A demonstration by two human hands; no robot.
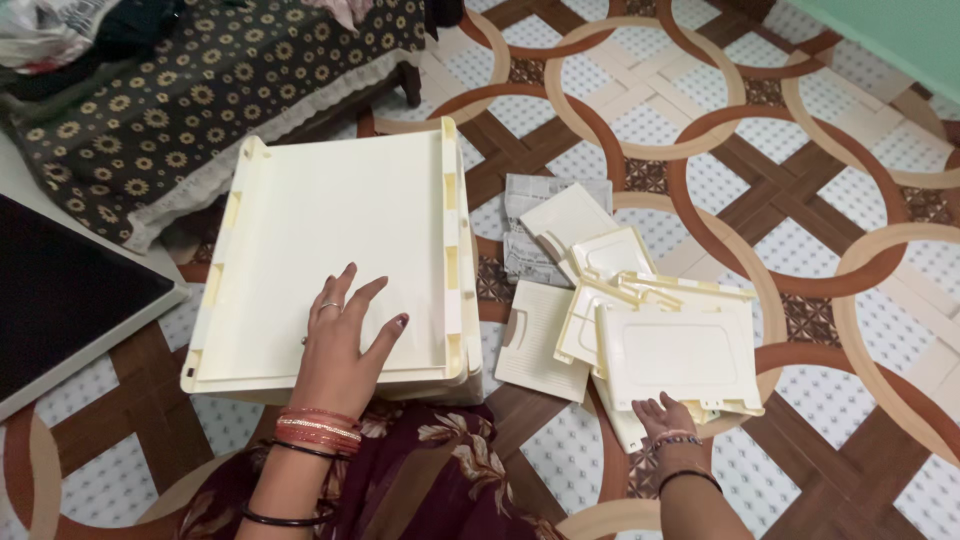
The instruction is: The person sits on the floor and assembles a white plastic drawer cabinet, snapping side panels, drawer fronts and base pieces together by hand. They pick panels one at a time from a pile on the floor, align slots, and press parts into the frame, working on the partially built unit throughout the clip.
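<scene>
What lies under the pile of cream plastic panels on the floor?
A folded newspaper pokes out beneath the cream panels at their far edge; how far it extends underneath is hidden. Elsewhere, patterned floor tiles surround them.

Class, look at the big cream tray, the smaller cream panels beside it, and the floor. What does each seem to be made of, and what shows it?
Big tray under the left hand: likely moulded plastic, matt cream, with clips formed along its rim.
Smaller panels at the right hand: apparently the same plastic, with pressed ribs and recesses.
Floor: probably glazed tile, with printed patterns and faint gloss.
</scene>
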